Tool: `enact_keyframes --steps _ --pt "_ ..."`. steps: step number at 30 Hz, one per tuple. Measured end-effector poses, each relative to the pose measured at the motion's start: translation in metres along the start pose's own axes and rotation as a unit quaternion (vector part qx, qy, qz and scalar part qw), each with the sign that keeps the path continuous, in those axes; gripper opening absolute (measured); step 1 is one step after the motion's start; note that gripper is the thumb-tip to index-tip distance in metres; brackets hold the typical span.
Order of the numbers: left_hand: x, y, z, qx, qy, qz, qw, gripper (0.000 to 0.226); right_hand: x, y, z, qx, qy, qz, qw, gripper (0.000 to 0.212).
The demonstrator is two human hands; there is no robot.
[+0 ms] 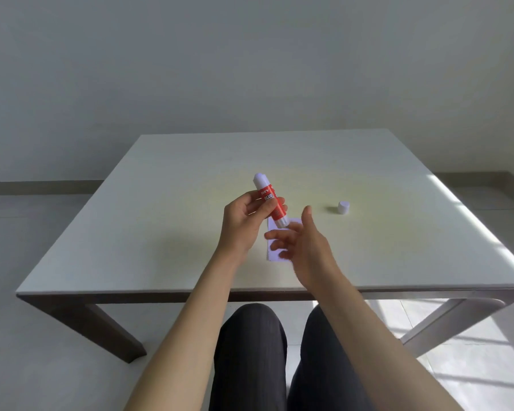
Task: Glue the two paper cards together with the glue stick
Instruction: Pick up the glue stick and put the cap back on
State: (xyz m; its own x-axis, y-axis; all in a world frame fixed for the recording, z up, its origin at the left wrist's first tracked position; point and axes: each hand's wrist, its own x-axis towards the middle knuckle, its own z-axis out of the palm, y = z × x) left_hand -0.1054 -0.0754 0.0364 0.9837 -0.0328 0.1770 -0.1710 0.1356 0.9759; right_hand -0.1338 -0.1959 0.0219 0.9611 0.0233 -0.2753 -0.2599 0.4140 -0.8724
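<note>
Glue stick (pixel 270 200), red-and-white, uncapped, gripped by left hand (pixel 244 223); right hand (pixel 304 247) fingers spread; one cap (pixel 343 207) toward the table's (pixel 161 203) right edge; card count unclear.

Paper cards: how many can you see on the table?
1 white patch of paper cards shows plainly, on the table under the hands; whether it is one card or two overlapping cannot be told.

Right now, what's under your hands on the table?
White paper lies flat on the table, below the glue stick in the left hand. The right hand covers part of it, so I can't tell whether it's one card or two.
</note>
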Motion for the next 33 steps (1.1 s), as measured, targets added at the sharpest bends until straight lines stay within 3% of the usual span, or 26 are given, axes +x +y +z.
enact_keyframes --steps 1,2,4,5,6,7,9,11,12,15,16,19,20,22,25,26,27,30,31,33 --pt "0.0 0.0 -0.001 0.004 0.004 0.0 1.0 0.007 0.001 -0.004 -0.003 0.073 -0.055 0.094 0.991 0.049" --pt "0.0 -0.001 -0.001 0.005 0.008 0.0 1.0 0.007 0.002 -0.005 -0.005 0.127 -0.087 0.132 0.979 0.044" --pt "0.001 0.0 -0.001 0.009 0.017 0.004 1.0 0.008 -0.001 -0.004 -0.001 0.179 -0.089 0.104 0.974 0.029" --pt "0.002 0.0 -0.001 0.013 0.025 0.004 1.0 0.007 -0.002 -0.001 0.001 0.15 -0.069 0.037 0.986 0.022" --pt "0.002 0.0 0.0 0.016 0.036 0.002 0.999 0.007 -0.004 0.003 0.003 0.053 -0.028 -0.078 0.995 0.014" --pt "0.002 0.0 0.001 0.017 0.052 -0.003 0.998 0.006 -0.004 0.009 0.003 -0.098 0.026 -0.213 0.972 0.009" --pt "0.001 -0.003 0.003 0.027 0.093 -0.015 0.995 0.009 0.002 0.021 -0.002 -0.38 0.129 -0.409 0.819 0.01" --pt "0.0 -0.006 0.003 0.047 0.134 -0.021 0.99 0.015 0.007 0.023 -0.006 -0.515 0.144 -0.497 0.683 0.014" --pt "-0.001 -0.007 0.002 0.061 0.154 -0.02 0.986 0.018 0.01 0.023 -0.009 -0.54 0.128 -0.507 0.659 0.02" --pt "-0.003 -0.007 -0.006 0.118 0.19 -0.01 0.975 0.025 0.028 0.004 -0.027 -0.509 0.072 -0.46 0.724 0.042" --pt "-0.004 -0.006 -0.009 0.14 0.183 -0.004 0.973 0.023 0.038 -0.003 -0.038 -0.53 0.093 -0.451 0.713 0.046" --pt "-0.009 -0.004 -0.017 0.213 0.149 0.016 0.965 0.011 0.075 -0.027 -0.079 -0.716 0.213 -0.322 0.582 0.055" --pt "-0.01 -0.004 -0.018 0.232 0.144 0.023 0.962 0.01 0.083 -0.033 -0.089 -0.755 0.217 -0.258 0.562 0.057" --pt "-0.011 -0.005 -0.02 0.271 0.132 0.03 0.953 0.012 0.094 -0.035 -0.104 -0.784 0.176 -0.185 0.565 0.055" --pt "-0.01 -0.007 -0.019 0.307 0.121 0.026 0.944 0.009 0.097 -0.035 -0.118 -0.784 0.101 -0.19 0.582 0.039" --pt "-0.01 -0.008 -0.019 0.313 0.12 0.027 0.942 0.014 0.096 -0.037 -0.118 -0.764 0.099 -0.202 0.604 0.035" --pt "-0.01 -0.009 -0.018 0.322 0.121 0.029 0.939 0.018 0.094 -0.041 -0.115 -0.722 0.106 -0.211 0.65 0.033" --pt "-0.01 -0.009 -0.014 0.339 0.118 0.039 0.932 0.021 0.073 -0.053 -0.085 -0.449 0.104 -0.226 0.858 0.031" --pt "-0.009 -0.01 -0.012 0.338 0.116 0.036 0.933 0.021 0.064 -0.057 -0.071 -0.352 0.073 -0.235 0.903 0.028" --pt "-0.009 -0.008 -0.006 0.338 0.11 0.04 0.934 0.023 0.044 -0.063 -0.044 -0.24 -0.001 -0.25 0.938 0.02"
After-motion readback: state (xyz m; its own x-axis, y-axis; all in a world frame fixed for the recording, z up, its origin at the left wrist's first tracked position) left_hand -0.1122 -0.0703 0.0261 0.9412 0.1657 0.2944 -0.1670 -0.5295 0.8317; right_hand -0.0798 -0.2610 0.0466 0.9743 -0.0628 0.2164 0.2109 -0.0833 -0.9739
